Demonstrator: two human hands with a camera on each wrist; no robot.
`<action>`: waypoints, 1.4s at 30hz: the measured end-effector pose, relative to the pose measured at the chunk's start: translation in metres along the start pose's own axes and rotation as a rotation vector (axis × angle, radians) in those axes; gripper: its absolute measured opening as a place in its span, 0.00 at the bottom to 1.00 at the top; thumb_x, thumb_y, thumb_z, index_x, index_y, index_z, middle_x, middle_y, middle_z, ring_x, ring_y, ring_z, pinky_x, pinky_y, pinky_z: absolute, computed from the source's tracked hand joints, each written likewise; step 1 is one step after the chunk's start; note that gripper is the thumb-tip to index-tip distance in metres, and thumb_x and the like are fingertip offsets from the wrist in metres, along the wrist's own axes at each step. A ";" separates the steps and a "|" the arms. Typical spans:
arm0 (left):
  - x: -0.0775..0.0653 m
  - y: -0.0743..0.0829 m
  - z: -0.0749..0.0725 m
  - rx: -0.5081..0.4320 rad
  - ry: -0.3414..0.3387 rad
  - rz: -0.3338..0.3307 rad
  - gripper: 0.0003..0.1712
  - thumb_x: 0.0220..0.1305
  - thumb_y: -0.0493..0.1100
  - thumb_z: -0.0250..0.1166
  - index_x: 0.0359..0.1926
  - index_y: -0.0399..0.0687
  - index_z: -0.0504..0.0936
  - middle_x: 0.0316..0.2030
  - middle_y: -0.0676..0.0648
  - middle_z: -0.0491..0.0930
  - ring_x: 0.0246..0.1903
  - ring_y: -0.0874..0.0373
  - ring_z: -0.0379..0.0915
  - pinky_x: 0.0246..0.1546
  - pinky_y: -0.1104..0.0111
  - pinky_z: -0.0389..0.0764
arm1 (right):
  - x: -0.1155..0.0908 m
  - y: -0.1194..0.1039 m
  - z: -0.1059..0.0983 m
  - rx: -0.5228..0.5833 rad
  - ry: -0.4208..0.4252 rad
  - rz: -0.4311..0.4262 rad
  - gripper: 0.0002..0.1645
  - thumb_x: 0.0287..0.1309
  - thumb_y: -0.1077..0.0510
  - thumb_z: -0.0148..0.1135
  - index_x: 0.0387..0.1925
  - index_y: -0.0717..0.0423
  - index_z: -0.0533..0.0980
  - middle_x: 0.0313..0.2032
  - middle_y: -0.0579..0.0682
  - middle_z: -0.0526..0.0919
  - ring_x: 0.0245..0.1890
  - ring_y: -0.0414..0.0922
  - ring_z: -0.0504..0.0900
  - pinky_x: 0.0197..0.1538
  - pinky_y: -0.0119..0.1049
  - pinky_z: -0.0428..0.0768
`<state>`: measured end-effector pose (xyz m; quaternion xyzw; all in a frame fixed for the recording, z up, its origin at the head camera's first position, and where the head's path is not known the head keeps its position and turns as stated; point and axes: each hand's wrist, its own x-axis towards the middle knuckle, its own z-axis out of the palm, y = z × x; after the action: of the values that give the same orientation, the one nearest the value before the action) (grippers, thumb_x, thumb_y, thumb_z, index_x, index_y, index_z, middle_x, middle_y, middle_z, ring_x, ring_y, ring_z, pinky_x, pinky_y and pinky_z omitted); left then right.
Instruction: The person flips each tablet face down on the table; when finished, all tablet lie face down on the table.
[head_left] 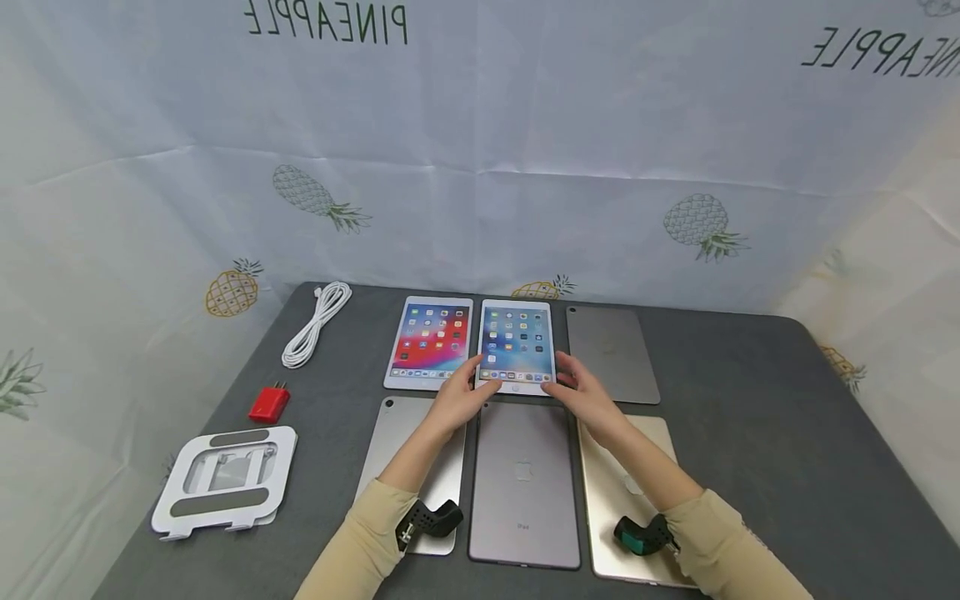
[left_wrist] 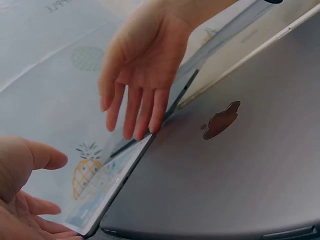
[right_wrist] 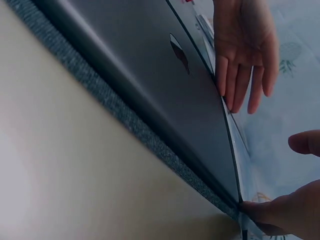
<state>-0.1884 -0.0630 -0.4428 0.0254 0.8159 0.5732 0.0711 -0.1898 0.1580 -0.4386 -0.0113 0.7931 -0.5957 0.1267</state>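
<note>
A white tablet with a lit blue home screen lies in the middle of the back row. My left hand is at its lower left, fingers along the left edge and thumb near the bottom corner. Opposite it, my right hand has its thumb at the lower right corner and its fingers beside the right edge. Neither hand curls round the tablet; in the left wrist view the right hand's fingers hang straight at the tablet. Directly below lies a grey tablet, back side up, with an apple logo.
Left of the lit tablet lies another with a red and blue screen; right of it, a dark grey one. Silver and gold tablets lie under the forearms. A white cable, red charger and white folding stand are at left.
</note>
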 end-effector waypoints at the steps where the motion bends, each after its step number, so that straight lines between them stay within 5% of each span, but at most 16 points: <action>1: -0.001 0.000 0.000 -0.006 0.000 -0.004 0.37 0.65 0.46 0.63 0.71 0.37 0.62 0.67 0.32 0.64 0.62 0.40 0.67 0.57 0.50 0.73 | 0.001 0.000 0.001 0.028 0.002 0.006 0.42 0.66 0.60 0.57 0.74 0.64 0.49 0.72 0.65 0.54 0.71 0.61 0.54 0.69 0.56 0.56; 13: 0.002 -0.003 0.001 -0.035 0.032 -0.006 0.33 0.66 0.43 0.62 0.68 0.33 0.66 0.65 0.30 0.66 0.66 0.40 0.62 0.62 0.51 0.67 | 0.007 -0.004 0.000 0.320 0.070 0.109 0.38 0.67 0.66 0.50 0.73 0.69 0.49 0.73 0.66 0.47 0.71 0.56 0.52 0.70 0.51 0.59; 35: 0.002 -0.005 -0.001 -0.004 0.028 0.024 0.33 0.63 0.43 0.64 0.65 0.32 0.69 0.64 0.31 0.68 0.64 0.40 0.65 0.62 0.51 0.68 | 0.010 -0.004 -0.008 0.349 0.077 0.170 0.38 0.67 0.65 0.48 0.74 0.65 0.48 0.71 0.64 0.54 0.67 0.57 0.62 0.65 0.46 0.68; 42: 0.003 -0.003 0.001 0.032 0.009 0.026 0.33 0.63 0.44 0.64 0.66 0.33 0.69 0.64 0.34 0.69 0.58 0.43 0.71 0.56 0.52 0.74 | 0.011 -0.002 -0.013 0.396 0.081 0.153 0.38 0.70 0.62 0.50 0.75 0.64 0.47 0.70 0.64 0.59 0.60 0.50 0.69 0.59 0.36 0.74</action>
<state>-0.1908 -0.0629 -0.4461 0.0345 0.8250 0.5609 0.0598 -0.2037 0.1673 -0.4354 0.0980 0.6636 -0.7285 0.1390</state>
